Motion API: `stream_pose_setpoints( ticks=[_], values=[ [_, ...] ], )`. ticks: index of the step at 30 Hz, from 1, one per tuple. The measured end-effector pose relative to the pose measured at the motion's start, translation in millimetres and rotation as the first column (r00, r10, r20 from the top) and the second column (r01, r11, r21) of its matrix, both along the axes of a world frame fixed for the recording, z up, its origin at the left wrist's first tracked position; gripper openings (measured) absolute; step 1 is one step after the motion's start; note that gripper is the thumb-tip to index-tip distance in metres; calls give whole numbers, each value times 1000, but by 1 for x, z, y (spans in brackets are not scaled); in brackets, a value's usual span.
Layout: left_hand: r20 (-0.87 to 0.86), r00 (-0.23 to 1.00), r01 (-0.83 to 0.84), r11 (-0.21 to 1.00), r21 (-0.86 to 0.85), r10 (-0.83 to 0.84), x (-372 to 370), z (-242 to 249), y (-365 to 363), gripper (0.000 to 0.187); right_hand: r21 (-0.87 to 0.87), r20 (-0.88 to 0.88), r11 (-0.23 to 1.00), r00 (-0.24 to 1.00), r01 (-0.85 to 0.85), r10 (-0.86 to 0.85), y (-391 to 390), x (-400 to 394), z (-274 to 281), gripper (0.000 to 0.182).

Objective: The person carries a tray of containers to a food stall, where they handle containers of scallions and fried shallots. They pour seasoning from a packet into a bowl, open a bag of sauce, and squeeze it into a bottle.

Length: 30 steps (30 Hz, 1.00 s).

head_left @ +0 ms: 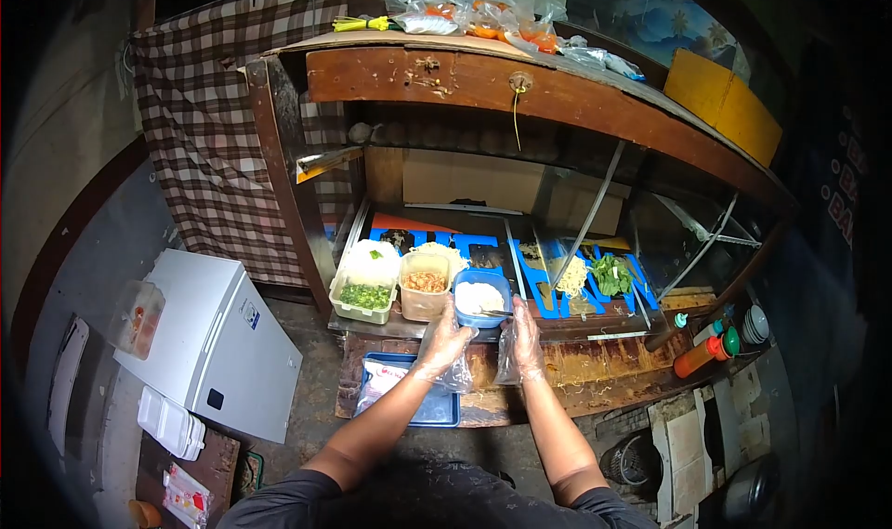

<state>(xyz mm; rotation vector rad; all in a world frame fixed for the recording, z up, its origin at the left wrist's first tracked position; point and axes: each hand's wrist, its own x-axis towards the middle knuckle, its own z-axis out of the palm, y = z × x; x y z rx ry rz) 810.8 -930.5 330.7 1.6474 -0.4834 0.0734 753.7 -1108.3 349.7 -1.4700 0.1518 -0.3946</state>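
Note:
Both my hands wear clear, loose plastic gloves. Between them is a blue plastic container [483,321] with white contents and a dark spoon handle [499,313] at its right front. My left hand [444,348] grips the container's left side. On the right side, my right hand [526,341] presses with its fingers pointing up; their far ends are partly hidden. Left of the blue container stands a tub of orange-brown bits [425,283]. Farther left, a tub of chopped green leaves [366,295] sits before a white-filled container [370,260].
Noodles [571,276] and leafy greens [612,275] lie on the blue-patterned shelf. Below the counter is a blue tray [453,410] with a plastic packet. Sauce bottles [697,356] stand at right, a white freezer [246,357] at left. A wooden beam [576,88] spans overhead.

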Motion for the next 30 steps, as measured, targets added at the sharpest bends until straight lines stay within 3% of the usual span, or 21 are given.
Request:
stream_pose_setpoints(
  ticks=[1,3,4,6,9,16,18,22,24,25,27,30],
  values=[
    [-2,1000,0,1000,2,0,-3,11,3,89,2,-2,1000,1000,0,0,-1,1,-3,61],
    [-157,976,164,983,88,-149,-8,30,11,91,8,12,1000,1000,2,-2,-2,3,-7,59],
    [-160,976,165,982,88,-149,-5,19,8,91,9,9,1000,1000,3,-3,-2,3,-7,59],
    [-40,998,55,996,-73,-58,0,0,0,89,32,7,999,1000,4,-5,-2,2,-6,59],
    [1,999,48,997,-56,-48,1,-5,1,89,51,23,999,1000,3,-4,0,2,-5,60],
    [-71,996,40,994,-105,-47,-2,-1,2,88,67,45,997,998,43,-46,5,-2,0,65],
    [-230,942,200,959,-203,-245,-3,6,6,89,61,32,998,999,21,-23,5,-4,3,65],
    [-296,929,208,975,-75,-221,-11,20,15,87,110,26,994,999,31,-34,1,-3,-6,65],
    [-144,990,9,999,49,-2,-19,18,16,82,20,14,1000,1000,9,-10,-1,-7,-8,64],
    [-143,990,11,999,48,-4,-24,16,16,82,20,14,1000,1000,11,-11,-1,-10,-7,64],
    [-178,983,10,976,-217,-49,-36,17,19,74,-56,45,997,998,52,-50,2,-21,-1,60],
    [-250,957,70,951,-301,-150,-49,28,33,68,45,61,988,986,150,-152,16,-40,2,55]
  ],
)
